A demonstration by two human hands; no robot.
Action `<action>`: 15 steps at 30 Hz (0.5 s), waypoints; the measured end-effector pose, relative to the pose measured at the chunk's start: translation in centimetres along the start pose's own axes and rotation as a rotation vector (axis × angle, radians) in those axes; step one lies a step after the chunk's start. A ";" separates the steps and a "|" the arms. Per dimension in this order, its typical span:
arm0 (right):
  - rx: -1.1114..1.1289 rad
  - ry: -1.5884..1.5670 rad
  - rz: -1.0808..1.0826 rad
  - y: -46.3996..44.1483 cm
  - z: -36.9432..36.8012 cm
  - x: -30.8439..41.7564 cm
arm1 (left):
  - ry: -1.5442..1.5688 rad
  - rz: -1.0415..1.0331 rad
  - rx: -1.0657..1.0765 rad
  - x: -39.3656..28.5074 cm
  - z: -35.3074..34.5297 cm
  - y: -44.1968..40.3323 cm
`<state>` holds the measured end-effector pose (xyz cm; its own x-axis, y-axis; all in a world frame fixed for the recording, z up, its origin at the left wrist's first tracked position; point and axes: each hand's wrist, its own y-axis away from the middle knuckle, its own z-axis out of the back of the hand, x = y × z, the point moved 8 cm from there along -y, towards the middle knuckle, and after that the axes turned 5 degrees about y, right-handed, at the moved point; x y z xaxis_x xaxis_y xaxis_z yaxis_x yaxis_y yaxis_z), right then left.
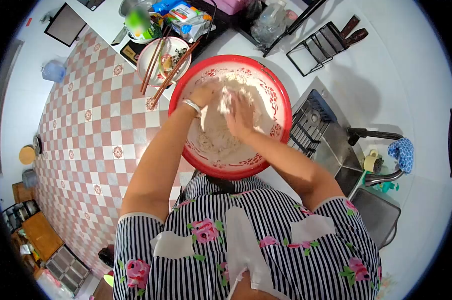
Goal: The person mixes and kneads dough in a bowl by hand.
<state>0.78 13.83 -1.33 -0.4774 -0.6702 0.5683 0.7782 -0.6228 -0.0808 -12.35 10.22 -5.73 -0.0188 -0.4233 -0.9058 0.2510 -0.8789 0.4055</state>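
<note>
A large enamel basin (276,90) with a red rim and red floral patterns stands in front of me. Loose flour and shaggy, crumbly dough (218,141) are spread over its bottom. My left hand (204,95), with a pale bracelet at the wrist, is inside on the left; its fingers are blurred and partly hidden in the flour. Close beside it on the right, my right hand (241,120) has whitened fingers closed around a clump of floury dough (226,100).
A bowl (142,62) with food scraps and brown chopsticks (173,75) stands beyond the basin's left rim. Packets (188,22) lie behind it. To the right are a knife rack (318,47), a gas burner (313,117) and a black tap (376,132). Checkered floor (96,135) extends left.
</note>
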 end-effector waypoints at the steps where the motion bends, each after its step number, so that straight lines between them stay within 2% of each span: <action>1: 0.004 -0.026 0.072 1.1 0.7 1.0 | 0.017 0.144 0.003 -0.7 -0.4 1.0; 2: -0.029 -0.053 0.147 1.7 0.9 1.3 | -0.045 0.091 -0.053 0.5 -1.4 0.8; 3: 0.002 -0.217 0.004 1.3 1.6 0.5 | -0.111 0.041 -0.112 1.7 -2.4 0.7; 4: 0.035 -0.383 -0.146 0.9 2.8 0.2 | -0.175 -0.019 -0.046 1.5 -3.2 1.3; 5: -0.022 -0.296 -0.141 0.3 2.7 -0.8 | -0.239 -0.076 0.017 1.4 -3.8 1.9; 7: -0.135 -0.119 -0.146 -0.8 2.7 -2.7 | -0.572 -0.135 -0.048 -0.1 -5.5 5.3; 9: 0.469 -0.045 -0.476 -0.3 0.2 -2.6 | -0.851 -0.158 -0.091 -0.1 -7.3 8.1; 11: 0.455 0.052 -0.400 1.9 -1.2 -2.4 | -1.054 -0.142 -0.137 1.8 -8.6 9.0; 12: 0.449 0.103 -0.361 3.4 -2.0 -2.4 | -1.022 -0.150 -0.174 2.1 -8.9 9.2; 15: 0.235 0.148 -0.279 3.2 -3.2 -2.2 | -0.972 -0.146 -0.216 2.7 -8.5 8.3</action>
<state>3.00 12.02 -5.45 -0.7245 -0.5497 0.4159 0.6739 -0.6918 0.2595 -2.10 3.67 -5.81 -0.8208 -0.3949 -0.4127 0.3515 -0.9187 0.1800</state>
